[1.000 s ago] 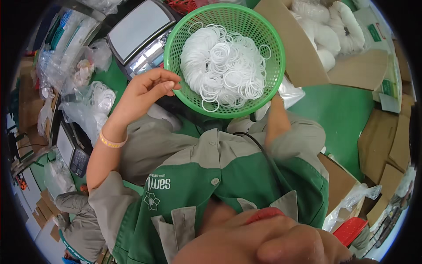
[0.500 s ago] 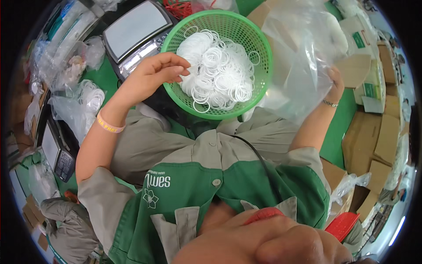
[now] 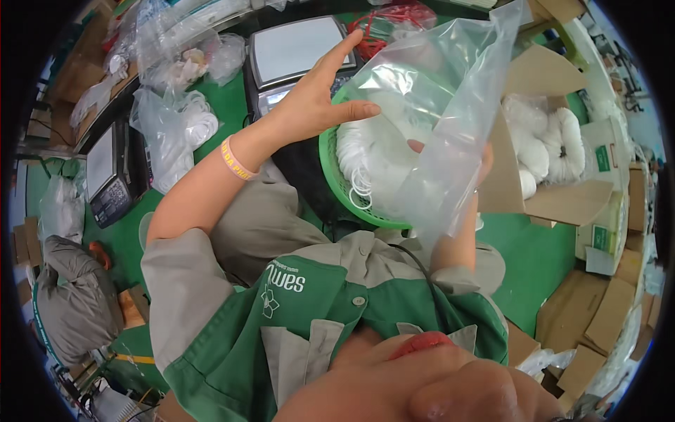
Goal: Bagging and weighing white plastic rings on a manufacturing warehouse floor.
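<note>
A clear plastic bag (image 3: 460, 105) spreads over the right part of a green plastic basket (image 3: 329, 151). My right hand (image 3: 485, 165) grips the bag at its right side, its fingers partly behind the film; one fingertip shows near the bag's middle. White rings (image 3: 362, 158) lie heaped in the basket, partly veiled by the bag. Above the basket's left rim, my left hand (image 3: 309, 102) is open, thumb and fingers spread apart and nothing held in it. The thumb points toward the bag.
A scale (image 3: 299, 49) stands behind the left hand, another scale (image 3: 105, 169) farther left. Beside that lies a bag with white rings (image 3: 200, 123). A red stringy bundle (image 3: 397, 21) sits at the back. An open cardboard box (image 3: 538, 74) with white coils is at right.
My right hand has brought the bag left, over the basket. My left hand has lifted off the rings, its fingers spreading open. The whole view has shifted.
</note>
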A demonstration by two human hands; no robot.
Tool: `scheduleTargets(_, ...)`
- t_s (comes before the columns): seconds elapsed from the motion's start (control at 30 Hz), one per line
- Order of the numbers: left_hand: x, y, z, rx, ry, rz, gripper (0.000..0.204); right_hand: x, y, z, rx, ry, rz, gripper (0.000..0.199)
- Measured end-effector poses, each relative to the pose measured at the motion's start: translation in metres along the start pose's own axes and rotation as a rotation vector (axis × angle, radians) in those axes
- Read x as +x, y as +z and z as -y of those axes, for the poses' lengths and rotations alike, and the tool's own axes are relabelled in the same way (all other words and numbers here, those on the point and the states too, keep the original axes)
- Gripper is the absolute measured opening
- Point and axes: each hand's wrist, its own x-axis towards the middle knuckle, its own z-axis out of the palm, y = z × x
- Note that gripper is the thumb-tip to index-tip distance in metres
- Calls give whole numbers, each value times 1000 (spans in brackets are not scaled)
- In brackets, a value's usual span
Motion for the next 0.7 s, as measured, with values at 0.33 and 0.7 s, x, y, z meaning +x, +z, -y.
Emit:
scheduleTargets(0.33,-3,-7,3,-41,15,-123,67,8,-31,-6,-166,-19,-109,68)
scheduleTargets(0.7,-6,-8,10,-413,-250,-70,47,6,-26,-9,-152,-49,-73,67)
